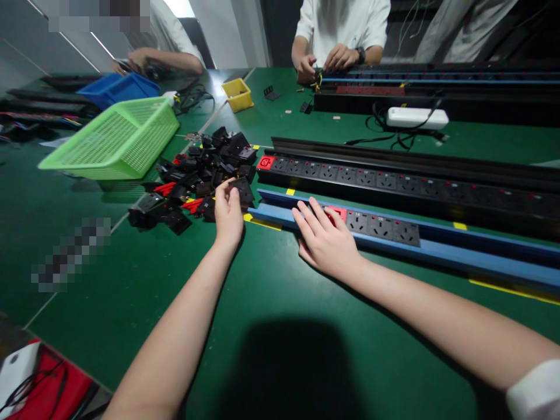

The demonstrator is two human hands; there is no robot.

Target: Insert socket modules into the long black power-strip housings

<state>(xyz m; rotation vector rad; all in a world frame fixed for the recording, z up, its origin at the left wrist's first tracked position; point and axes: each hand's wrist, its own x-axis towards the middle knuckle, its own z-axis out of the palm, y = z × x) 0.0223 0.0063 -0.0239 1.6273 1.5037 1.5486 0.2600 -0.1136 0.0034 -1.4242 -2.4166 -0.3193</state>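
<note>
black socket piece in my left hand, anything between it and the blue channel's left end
Nothing visible stands between the black socket piece in the left hand and that end of the blue channel. Farther along, the right hand covers part of it.

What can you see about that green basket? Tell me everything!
The green basket looks like plastic, with little holes all over its walls and a smooth rim. It sits open side up, in front of the blue bin and left of the heap of black parts. Neither the left hand nor the right hand touches it.
</note>
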